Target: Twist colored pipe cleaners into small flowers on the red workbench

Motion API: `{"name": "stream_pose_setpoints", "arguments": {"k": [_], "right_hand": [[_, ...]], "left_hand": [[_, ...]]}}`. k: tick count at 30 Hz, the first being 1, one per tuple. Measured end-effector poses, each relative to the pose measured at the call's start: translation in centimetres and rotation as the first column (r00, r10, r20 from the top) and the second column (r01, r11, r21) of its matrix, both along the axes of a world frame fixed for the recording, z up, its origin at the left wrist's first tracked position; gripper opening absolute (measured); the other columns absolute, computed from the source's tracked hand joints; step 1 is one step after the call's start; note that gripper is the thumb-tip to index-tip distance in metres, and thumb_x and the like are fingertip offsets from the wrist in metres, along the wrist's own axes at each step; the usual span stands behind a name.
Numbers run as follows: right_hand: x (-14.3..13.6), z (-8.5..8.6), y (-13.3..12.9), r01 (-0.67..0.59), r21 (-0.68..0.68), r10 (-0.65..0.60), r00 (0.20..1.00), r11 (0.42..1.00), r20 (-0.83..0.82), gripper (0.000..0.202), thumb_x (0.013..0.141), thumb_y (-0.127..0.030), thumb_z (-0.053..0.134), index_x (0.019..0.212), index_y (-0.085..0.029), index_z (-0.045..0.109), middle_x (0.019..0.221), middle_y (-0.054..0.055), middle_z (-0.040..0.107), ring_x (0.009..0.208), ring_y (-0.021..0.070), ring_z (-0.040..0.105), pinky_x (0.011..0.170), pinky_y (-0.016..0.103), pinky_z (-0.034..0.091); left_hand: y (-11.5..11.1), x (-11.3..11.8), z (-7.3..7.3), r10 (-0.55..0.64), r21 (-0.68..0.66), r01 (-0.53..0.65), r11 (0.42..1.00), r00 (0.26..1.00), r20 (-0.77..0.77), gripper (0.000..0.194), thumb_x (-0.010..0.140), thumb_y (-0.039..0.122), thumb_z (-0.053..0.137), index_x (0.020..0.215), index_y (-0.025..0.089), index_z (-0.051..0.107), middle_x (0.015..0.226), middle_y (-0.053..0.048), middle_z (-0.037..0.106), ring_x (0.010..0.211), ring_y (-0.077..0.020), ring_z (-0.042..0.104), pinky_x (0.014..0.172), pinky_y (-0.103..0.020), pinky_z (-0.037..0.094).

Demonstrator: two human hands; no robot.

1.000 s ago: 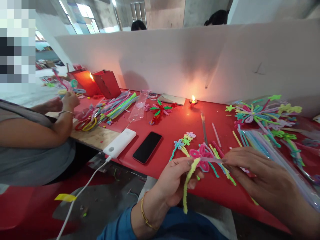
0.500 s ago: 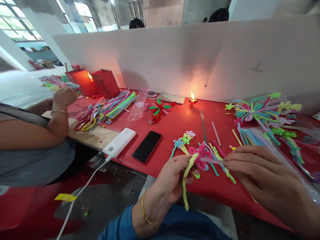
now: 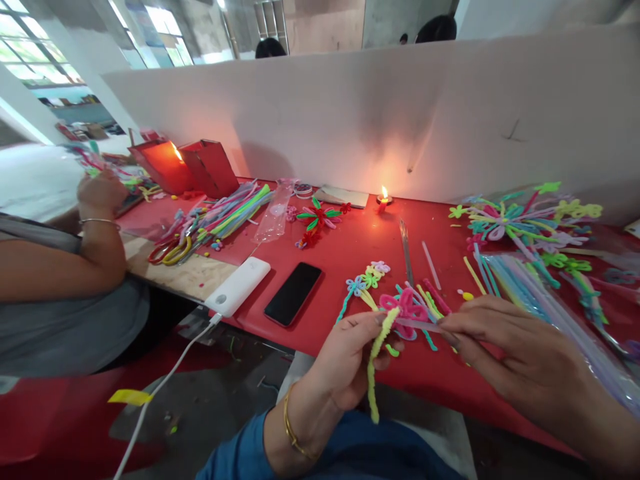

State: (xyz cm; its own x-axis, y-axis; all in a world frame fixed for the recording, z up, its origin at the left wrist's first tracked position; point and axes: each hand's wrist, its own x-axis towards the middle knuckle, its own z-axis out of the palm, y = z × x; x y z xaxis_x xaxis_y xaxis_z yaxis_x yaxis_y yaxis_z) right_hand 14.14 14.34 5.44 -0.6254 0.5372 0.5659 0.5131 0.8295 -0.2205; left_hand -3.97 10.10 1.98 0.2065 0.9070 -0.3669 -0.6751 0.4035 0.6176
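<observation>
My left hand [image 3: 345, 357] pinches a pink pipe-cleaner flower [image 3: 406, 308] together with a yellow pipe cleaner [image 3: 377, 373], whose free end hangs down past the fingers. Closed on a pale lilac strip [image 3: 419, 325], my right hand [image 3: 520, 367] keeps it stretched across to the flower; it looks like a pipe cleaner or a thin stick. Just beyond the hands lie a small spray of blue, green and lilac flowers [image 3: 371, 280] and several loose pipe cleaners on the red table [image 3: 345, 247]. My left fingertips partly cover where the pieces meet.
A lit candle [image 3: 383, 199] burns near the white partition [image 3: 300, 113]. A phone [image 3: 293, 293] and a white power bank [image 3: 237, 287] lie left of my hands. Bagged pipe cleaners [image 3: 530, 287] and a flower bunch [image 3: 510, 220] are at the right. A co-worker's arm [image 3: 95, 240] is at left.
My right hand has shifted slightly left, closer to the pink flower, along with the lilac strip. My left hand stays nearly still. The co-worker's hand has moved left.
</observation>
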Motion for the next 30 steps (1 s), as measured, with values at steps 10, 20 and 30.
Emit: {"name": "stream_pose_setpoints", "arguments": {"k": [10, 20, 30], "right_hand": [[0.5, 0.3, 0.2, 0.016, 0.067, -0.02, 0.998, 0.998, 0.064, 0.009, 0.083, -0.019, 0.049, 0.082, -0.019, 0.058, 0.069, 0.002, 0.065, 0.067, 0.0161, 0.06, 0.062, 0.029, 0.046], [0.5, 0.9, -0.1, -0.042, 0.055, 0.039, 0.998, 0.998, 0.059, 0.01, 0.08, -0.016, 0.052, 0.085, -0.023, 0.057, 0.073, 0.0, 0.065, 0.072, 0.0168, 0.059, 0.067, 0.03, 0.048], [0.5, 0.9, -0.1, -0.036, 0.084, 0.03, 0.997, 0.996, 0.068, 0.014, 0.078, -0.013, 0.053, 0.086, -0.024, 0.057, 0.076, 0.0, 0.065, 0.076, 0.0174, 0.058, 0.072, 0.031, 0.047]], "left_hand": [[0.1, -0.3, -0.6, -0.039, -0.016, 0.039, 0.999, 0.999, -0.013, 0.017, 0.066, 0.026, 0.064, 0.069, 0.009, 0.065, 0.062, -0.004, 0.058, 0.055, -0.0086, 0.051, 0.039, -0.015, 0.024], [0.5, -0.5, -1.0, -0.085, 0.034, 0.087, 0.996, 0.995, -0.056, 0.018, 0.067, 0.028, 0.067, 0.068, 0.01, 0.067, 0.064, -0.006, 0.063, 0.053, -0.0083, 0.054, 0.04, -0.016, 0.027], [1.0, -0.5, -1.1, -0.097, 0.047, 0.106, 0.993, 0.983, -0.157, 0.024, 0.065, 0.034, 0.068, 0.065, 0.01, 0.065, 0.058, -0.006, 0.063, 0.05, -0.0097, 0.055, 0.039, -0.017, 0.026]]}}
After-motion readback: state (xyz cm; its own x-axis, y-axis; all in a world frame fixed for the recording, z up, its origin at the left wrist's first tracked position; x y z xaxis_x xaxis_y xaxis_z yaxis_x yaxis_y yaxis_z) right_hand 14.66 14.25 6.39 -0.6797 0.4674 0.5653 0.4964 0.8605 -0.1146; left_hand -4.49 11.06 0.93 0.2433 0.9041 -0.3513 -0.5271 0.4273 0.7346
